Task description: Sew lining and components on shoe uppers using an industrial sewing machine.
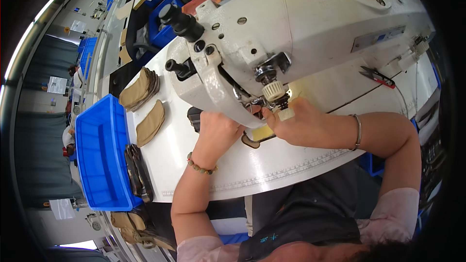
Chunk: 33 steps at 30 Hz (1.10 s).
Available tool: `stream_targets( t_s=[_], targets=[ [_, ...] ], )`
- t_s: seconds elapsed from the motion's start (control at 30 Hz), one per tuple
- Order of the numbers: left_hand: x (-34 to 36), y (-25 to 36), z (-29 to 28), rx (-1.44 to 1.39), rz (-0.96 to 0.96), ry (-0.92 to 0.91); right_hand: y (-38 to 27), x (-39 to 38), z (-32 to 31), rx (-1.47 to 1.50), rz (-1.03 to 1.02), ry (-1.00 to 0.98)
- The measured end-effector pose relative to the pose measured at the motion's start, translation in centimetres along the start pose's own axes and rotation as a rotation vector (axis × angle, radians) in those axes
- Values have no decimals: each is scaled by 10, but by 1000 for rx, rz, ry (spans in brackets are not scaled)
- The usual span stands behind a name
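My left hand [218,131] reaches in beside the needle area of a white sewing machine [335,34], its fingers curled and partly hidden. My right hand [298,123] is at the other side of that area, fingers bent in close under the presser mechanism [274,90]. What either grips is hidden. Just below them, a small tan piece with a dark edge [251,143] shows beside a yellow plate [262,132]. A dark piece [193,119] lies partly behind my left hand.
Tan fabric pieces [149,123] and a stack [138,90] lie on the white table [242,174]. A blue bin [97,153], dark folded pieces [138,172] and tan items [128,228] are at the left. Red-handled snips [383,80] lie at the right. Other people [69,138] appear far left.
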<state>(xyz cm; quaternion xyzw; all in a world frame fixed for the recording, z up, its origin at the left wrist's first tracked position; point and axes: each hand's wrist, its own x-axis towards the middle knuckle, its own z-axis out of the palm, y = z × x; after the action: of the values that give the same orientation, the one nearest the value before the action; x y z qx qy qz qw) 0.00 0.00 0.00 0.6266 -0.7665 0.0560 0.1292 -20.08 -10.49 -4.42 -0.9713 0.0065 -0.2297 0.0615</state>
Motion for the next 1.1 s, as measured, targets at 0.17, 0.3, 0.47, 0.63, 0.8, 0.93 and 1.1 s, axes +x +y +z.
stream_targets(
  t_s=[0.17, 0.3, 0.47, 0.63, 0.8, 0.93, 1.1],
  targets=[
    [-2, -9, 22, -77, 1, 155, 2, -2, 0, 7, -11, -14],
    [-3, -9, 25, -53, -5, 157, 1, -1, -1, 25, -2, 14],
    [1, -3, 17, -138, 23, 150, 1, -1, -3, -9, -35, 4],
    [2, 3, 16, -181, -42, 147, -1, 1, -6, -8, -3, -6],
    [2, 19, 16, -198, -128, 125, 2, -2, -6, 2, 0, -44],
    [1, 19, 17, -179, -140, 93, 2, -3, -7, 12, -19, -16],
    [1, 13, 20, -164, -116, 116, 4, -5, -5, 11, 29, -43]
  ],
)
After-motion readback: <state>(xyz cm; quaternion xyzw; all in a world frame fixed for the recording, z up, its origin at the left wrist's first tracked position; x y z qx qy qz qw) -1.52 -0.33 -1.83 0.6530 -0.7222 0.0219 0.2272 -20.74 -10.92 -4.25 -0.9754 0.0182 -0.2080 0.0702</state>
